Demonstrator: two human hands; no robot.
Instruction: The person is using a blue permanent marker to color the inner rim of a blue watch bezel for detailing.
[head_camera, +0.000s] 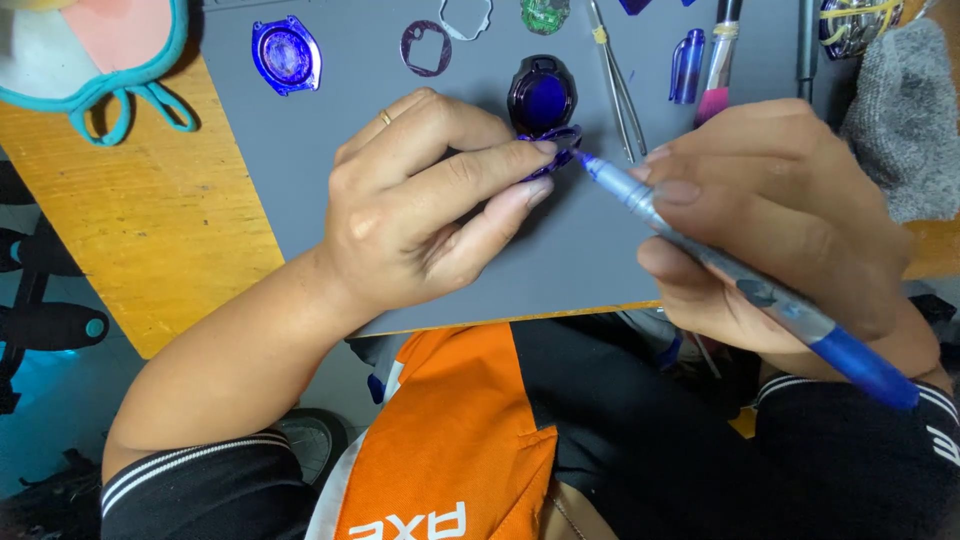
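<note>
Pinching a small purple translucent part (556, 150) between thumb and fingertips, the left hand (420, 200) rests on the grey mat (300, 180), its fingers closed firmly on the piece near the mat's middle. The right hand (780, 220) is wrapped tight around a blue-handled tool (740, 280), whose fine tip touches the held part at its right edge. Just above the part, nearly touching it, lies a round dark purple housing (541, 92). Farther back on the mat sit a blue oval case piece (287, 54), a thin purple square frame (427, 48), a pale ring outline (466, 18) and a green circuit board (545, 14), all well apart from the hands. Metal tweezers (618, 85), a small blue cap (687, 65) and a pink-tipped brush (718, 75) lie close to the right hand's knuckles, crowding that side. A teal-edged cloth (100, 60) lies on the yellow table (150, 250) at left, a grey cloth (905, 120) at right.
</note>
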